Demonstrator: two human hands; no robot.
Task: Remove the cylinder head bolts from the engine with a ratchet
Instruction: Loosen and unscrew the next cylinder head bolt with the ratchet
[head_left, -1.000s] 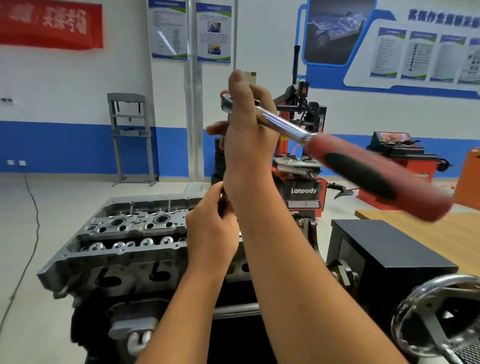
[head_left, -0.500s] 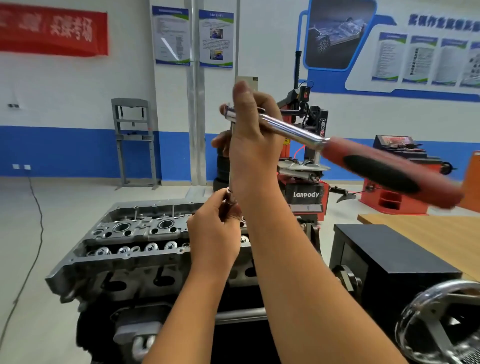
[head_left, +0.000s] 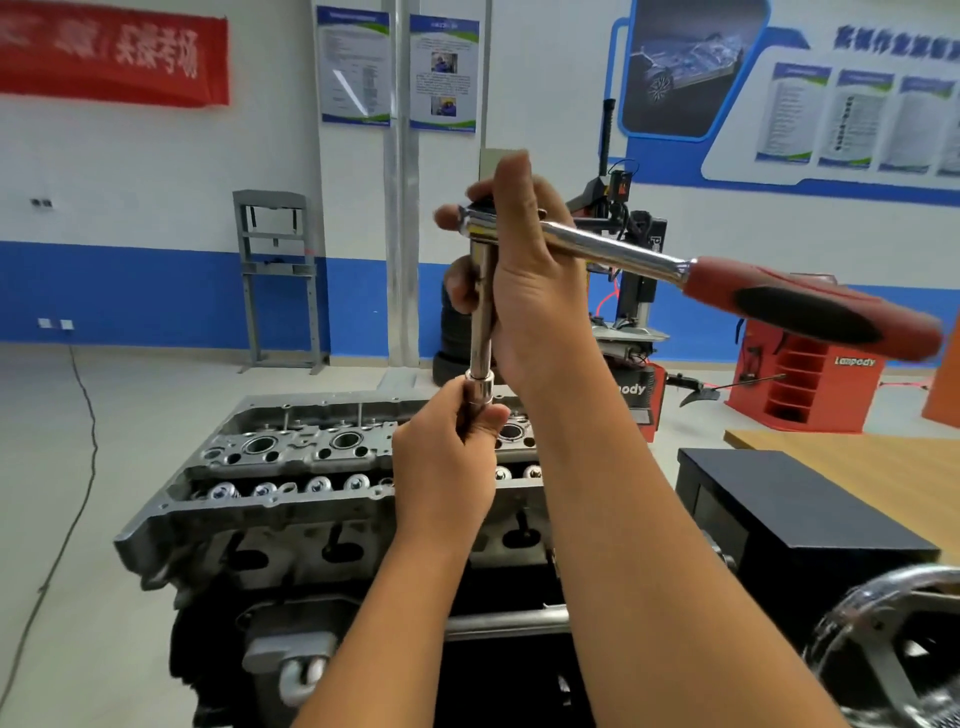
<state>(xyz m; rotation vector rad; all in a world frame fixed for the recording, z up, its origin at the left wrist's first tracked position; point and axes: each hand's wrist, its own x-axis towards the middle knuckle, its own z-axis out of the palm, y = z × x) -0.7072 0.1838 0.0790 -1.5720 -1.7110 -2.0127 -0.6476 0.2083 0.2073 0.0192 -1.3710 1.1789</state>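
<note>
Grey cast-metal engine (head_left: 291, 499) fills the lower middle of the view, its cylinder head uppermost with round bores and a row of shiny valve tops along the near side. To its right stands a black box (head_left: 789, 509), and behind that a wooden counter (head_left: 883, 467) runs off the right edge. A chrome handwheel (head_left: 893, 644) shows at the lower right corner, blurred. Farther back stand a red tyre machine (head_left: 634, 291) and a red cabinet (head_left: 810, 384) against the blue-and-white wall.

Above the engine, well clear of the head, the ratchet (head_left: 675, 270) is held up with its red and black handle pointing right and slightly down. A chrome extension bar (head_left: 482, 317) hangs straight down from the ratchet head, ending in a socket (head_left: 480, 389). The right hand (head_left: 530, 280) wraps the ratchet head and the top of the bar, thumb upright behind it. The left hand (head_left: 447, 467) is below, its fingers curled round the socket and whatever sits under it; any bolt there is hidden by the fingers.
</note>
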